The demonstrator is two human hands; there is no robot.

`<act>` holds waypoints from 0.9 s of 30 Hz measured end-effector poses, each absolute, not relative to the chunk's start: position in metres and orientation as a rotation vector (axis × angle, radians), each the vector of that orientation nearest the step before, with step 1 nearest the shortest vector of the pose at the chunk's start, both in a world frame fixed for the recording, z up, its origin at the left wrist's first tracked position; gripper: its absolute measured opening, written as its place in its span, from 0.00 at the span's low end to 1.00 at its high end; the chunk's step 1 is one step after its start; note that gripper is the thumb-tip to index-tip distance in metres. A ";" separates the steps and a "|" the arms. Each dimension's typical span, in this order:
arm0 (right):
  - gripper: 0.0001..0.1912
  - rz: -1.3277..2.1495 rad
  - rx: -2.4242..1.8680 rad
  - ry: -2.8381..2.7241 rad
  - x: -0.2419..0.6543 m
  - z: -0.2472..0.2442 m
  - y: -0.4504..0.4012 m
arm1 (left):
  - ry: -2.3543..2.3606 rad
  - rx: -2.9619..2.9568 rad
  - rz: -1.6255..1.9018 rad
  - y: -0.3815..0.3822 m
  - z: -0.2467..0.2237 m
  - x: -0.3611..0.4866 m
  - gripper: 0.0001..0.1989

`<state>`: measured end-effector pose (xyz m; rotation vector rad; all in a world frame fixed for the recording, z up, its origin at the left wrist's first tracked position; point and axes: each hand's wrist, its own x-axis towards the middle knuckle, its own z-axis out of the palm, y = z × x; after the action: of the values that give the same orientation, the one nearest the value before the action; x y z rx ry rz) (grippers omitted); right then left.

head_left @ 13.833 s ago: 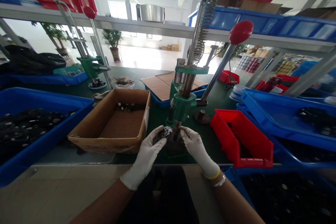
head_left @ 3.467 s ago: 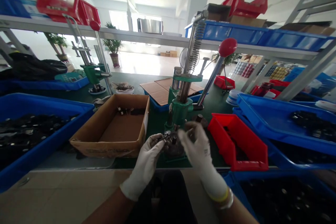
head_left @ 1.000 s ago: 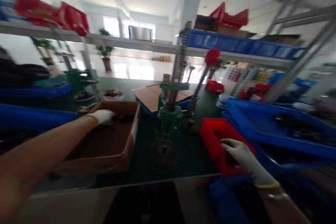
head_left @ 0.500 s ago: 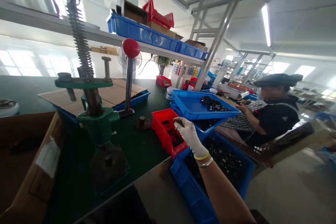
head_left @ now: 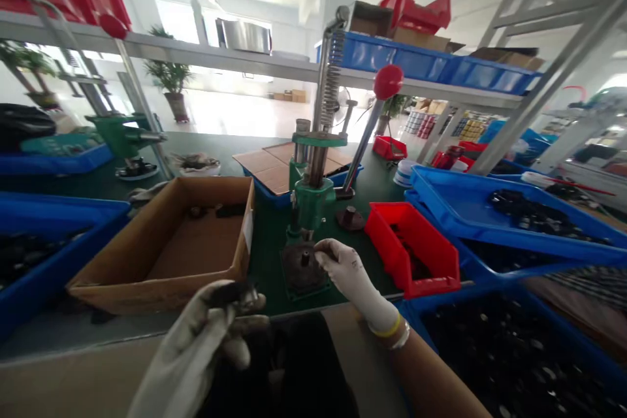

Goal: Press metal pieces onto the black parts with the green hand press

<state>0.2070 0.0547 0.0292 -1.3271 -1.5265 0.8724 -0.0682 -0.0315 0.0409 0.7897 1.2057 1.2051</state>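
My left hand (head_left: 206, 333), in a whitish work glove, is closed around a small black part with a shiny metal end (head_left: 240, 294). It is held in front of the cardboard box's near edge. My right hand (head_left: 345, 268), gloved too, has thumb and forefinger pinched together beside the pin on the base plate (head_left: 300, 274) of the green hand press (head_left: 313, 199); whatever lies between the fingertips is too small to make out. The press lever, topped by a red ball knob (head_left: 388, 82), stands raised and tilted right. Right of my hand sits a red bin (head_left: 431, 284) with small dark parts.
An open cardboard box (head_left: 161, 290) stands left of the press. Blue trays (head_left: 441, 212) are stacked at right, above a blue crate of black parts (head_left: 529, 346). Another blue tray (head_left: 108, 206) and a second press (head_left: 115, 137) are at left. A shelf (head_left: 289, 65) crosses above.
The view has swung left, bringing my left hand and the cardboard box into sight. My right hand has moved left from over the red bin to the press base.
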 end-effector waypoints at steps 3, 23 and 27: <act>0.15 0.838 -1.366 -1.554 0.197 0.020 0.073 | 1.148 0.639 1.209 -0.046 0.036 -0.029 0.30; 0.16 0.242 -1.374 -1.964 0.200 0.008 0.056 | 0.970 0.669 1.209 -0.032 0.027 0.000 0.18; 0.16 0.201 -1.375 -1.976 0.198 0.005 0.055 | 1.014 0.754 1.245 -0.022 0.025 0.003 0.18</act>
<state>0.1977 0.0550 0.0053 -1.3753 -1.9763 0.2011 0.0030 -0.0220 0.0253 0.7539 1.0137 1.2450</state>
